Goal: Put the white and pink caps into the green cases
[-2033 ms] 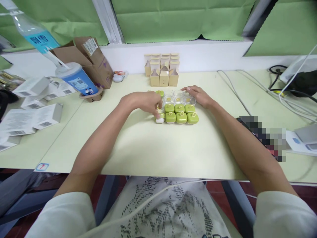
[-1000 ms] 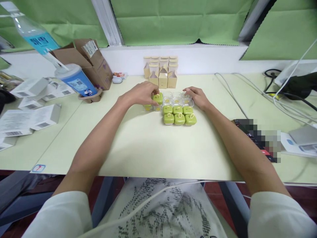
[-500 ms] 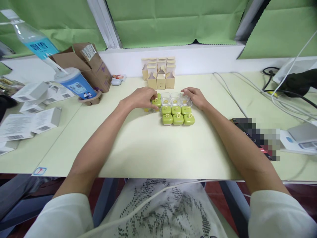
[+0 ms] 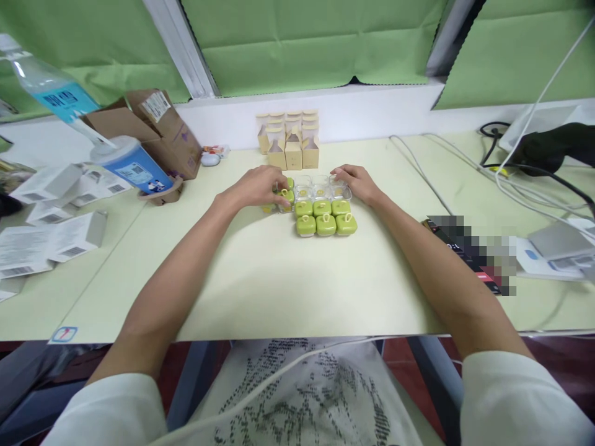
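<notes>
Head view: a pale, smooth tabletop [image 4: 297, 279] spreads across the scene. An open brown cardboard box [image 4: 181, 145] stands at its far left, with a blue-and-white lidded cup [image 4: 137, 168] leaning just in front. Against the wall sits a cluster of small tan cardboard cartons [image 4: 294, 158] with raised flaps, 3 of them along the front.

Nearer lies a clear plastic moulded tray [image 4: 320, 191] with yellow marks in its cells; whether it is 1 piece or several cannot be told. The person's left hand [image 4: 260, 186] is over its left end, the grip drawn in with thumb and fingertips closed about a glossy lime-green rounded case [image 4: 286, 197]. The right hand [image 4: 357, 181] rests at the right end, fingers half curled over the rim; whether that grip pinches the plastic cannot be told.

Directly in front of the tray, 6 matching green cases [image 4: 325, 224] sit in 2 rows of 3, pale loops upward. A slanted push could likely wedge the held case or tip the light tray, and a low wrist could knock the neighbouring rows askew.
</notes>
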### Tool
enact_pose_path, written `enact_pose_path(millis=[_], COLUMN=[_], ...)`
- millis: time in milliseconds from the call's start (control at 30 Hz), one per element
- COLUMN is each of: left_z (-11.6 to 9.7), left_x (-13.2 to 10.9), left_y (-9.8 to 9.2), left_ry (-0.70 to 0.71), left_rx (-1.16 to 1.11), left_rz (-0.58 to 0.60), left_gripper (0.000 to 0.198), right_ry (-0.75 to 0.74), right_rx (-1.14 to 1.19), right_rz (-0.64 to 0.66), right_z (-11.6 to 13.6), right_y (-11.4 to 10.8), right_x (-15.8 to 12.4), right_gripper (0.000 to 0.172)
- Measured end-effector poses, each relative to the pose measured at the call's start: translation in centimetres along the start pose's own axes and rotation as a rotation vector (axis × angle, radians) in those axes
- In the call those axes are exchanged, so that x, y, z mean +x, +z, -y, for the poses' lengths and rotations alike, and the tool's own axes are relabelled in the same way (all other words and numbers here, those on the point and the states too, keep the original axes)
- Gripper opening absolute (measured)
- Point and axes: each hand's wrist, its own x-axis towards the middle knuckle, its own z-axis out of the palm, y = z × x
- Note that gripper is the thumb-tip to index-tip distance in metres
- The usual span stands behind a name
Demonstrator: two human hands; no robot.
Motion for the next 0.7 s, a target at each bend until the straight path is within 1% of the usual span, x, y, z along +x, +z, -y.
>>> enact_pose_path(millis=[167,267,400,433,500,567,600,667,700], left_z=[0.4,-0.3,-1.6,-1.6,-0.9,0.6,1.5,3.0,3.6], left_x=[0.4,0.5,0.1,0.0,-0.6,-1.2,-1.6,-2.0,-2.1], left_y=[0.7,0.8,0.2,-0.1,-0.9,-1.6,-1.8,-2.1,-2.1], left_ry=[-0.026,-0.058,-0.036,-0.031,-0.038,-0.070,-0.092,-0.131,-0.140], left_rx=[-0.029,-0.014,0.078,0.090,0.074,0.022,0.004,-0.019,-0.030], left_rz=[-0.037,-0.051,-0.035,-0.033,-0.057,-0.085,-0.071,0.046,0.122], left_gripper=[0.037,0.035,0.034,0.038,0.059,0.090,0.107,0.135,0.143], right_ry=[-0.006,-0.004,-0.018,-0.028,-0.080,-0.169,-0.218,-0.304,-0.330], right_rx=[-0.017,-0.026,-0.069,-0.087,-0.146,-0.231,-0.274,-0.353,-0.387], right_rz=[0.016,0.017,-0.002,-0.014,-0.047,-0.059,-0.045,0.033,0.097], right_z=[-0.2,-0.3,0.4,0.9,2.2,4.2,5.4,8.0,9.2], right_y=[0.0,0.2,-0.1,-0.4,-1.3,-2.1,-2.3,-2.0,-1.5], right_x=[0.1,0.0,-0.2,-0.2,-0.1,0.1,0.2,0.4,0.6], right_gripper=[0.061,0.064,0.069,0.068,0.063,0.053,0.048,0.039,0.038])
